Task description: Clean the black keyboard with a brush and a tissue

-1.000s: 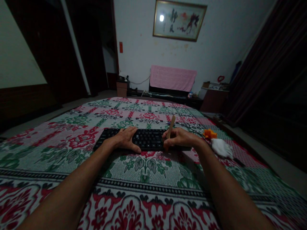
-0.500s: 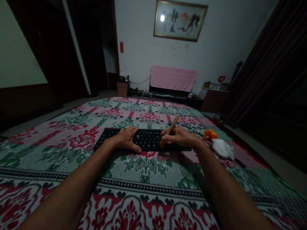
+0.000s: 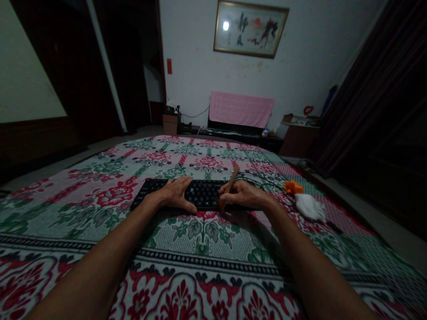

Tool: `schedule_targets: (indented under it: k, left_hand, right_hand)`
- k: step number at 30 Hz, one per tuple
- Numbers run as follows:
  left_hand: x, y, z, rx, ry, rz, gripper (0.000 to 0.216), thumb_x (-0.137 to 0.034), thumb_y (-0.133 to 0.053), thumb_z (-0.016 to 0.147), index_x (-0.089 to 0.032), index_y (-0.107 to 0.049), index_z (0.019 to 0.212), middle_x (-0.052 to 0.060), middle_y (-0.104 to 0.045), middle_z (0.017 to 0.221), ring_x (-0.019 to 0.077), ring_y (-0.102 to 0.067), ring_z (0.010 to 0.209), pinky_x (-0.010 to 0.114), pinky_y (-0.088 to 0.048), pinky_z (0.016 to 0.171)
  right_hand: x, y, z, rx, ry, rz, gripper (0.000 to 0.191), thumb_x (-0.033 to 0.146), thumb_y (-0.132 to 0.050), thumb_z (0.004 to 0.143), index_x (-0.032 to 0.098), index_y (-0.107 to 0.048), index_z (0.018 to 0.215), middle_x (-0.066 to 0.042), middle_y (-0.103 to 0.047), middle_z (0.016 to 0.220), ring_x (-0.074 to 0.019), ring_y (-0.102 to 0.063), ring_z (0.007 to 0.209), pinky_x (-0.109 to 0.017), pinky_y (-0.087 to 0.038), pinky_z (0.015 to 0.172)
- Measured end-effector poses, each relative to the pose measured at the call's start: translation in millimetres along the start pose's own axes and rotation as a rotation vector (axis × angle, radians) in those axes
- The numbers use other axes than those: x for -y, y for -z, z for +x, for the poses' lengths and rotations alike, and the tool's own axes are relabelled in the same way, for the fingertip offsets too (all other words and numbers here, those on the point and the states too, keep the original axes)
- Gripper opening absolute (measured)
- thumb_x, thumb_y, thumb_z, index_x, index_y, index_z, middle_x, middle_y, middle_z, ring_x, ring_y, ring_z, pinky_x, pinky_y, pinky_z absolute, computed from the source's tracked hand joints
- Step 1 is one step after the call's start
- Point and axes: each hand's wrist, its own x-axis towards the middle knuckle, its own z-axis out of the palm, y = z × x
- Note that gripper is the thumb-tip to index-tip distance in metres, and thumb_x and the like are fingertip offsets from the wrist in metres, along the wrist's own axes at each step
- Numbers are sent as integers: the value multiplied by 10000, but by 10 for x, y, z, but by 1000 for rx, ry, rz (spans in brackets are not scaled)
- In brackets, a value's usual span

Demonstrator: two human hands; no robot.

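Observation:
A black keyboard lies lengthwise across the patterned bedspread in front of me. My left hand rests flat over its left part, fingers toward the far edge and the thumb stretched out along the near edge. Between the thumb and fingers of my right hand is a small brush with a wooden handle, tilted with its top leaning right. Its orange-brown lower end is down at the near side of the keys, right of the middle. The keyboard's right part is mostly hidden under my right hand.
Right of the keyboard lie a bright orange object, a bunched white cloth and a small dark object. A thin dark cable runs behind my right hand. The red, green and white bedspread spreads all around.
My right hand has moved slightly left along the keyboard with the brush, whose top end now sits lower and farther left. My left hand has stayed in place.

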Motion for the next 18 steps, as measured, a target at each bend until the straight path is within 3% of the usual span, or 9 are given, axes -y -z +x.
schedule_targets:
  k: [6,13,18]
  left_hand:
    - [5,-5,7,0,4,12,1166,-787,-555,496,-156,-224,1419,147,-217,1498,337,-165,1372,475,-150,1109]
    - [6,-13,9,8,15,14,1193,-786,-556,498,-127,-204,1428,165,-195,1504,342,-144,1378,475,-136,1111]
    - [5,-12,11,9,13,17,1195,-788,-550,501,-122,-200,1430,168,-184,1507,342,-142,1379,487,-136,1109]
  right_hand:
    - [-27,-33,50,-131,10,6,311,375,-632,761,155,-602,980,-27,-666,846,-159,-611,785,-278,-463,720]
    - [-40,-51,42,33,7,38,289,395,-635,756,151,-617,909,-4,-649,745,-129,-577,663,-249,-436,621]
    - [-40,-36,39,-69,8,90,320,388,-649,749,152,-598,959,-19,-654,801,-137,-594,720,-258,-452,659]
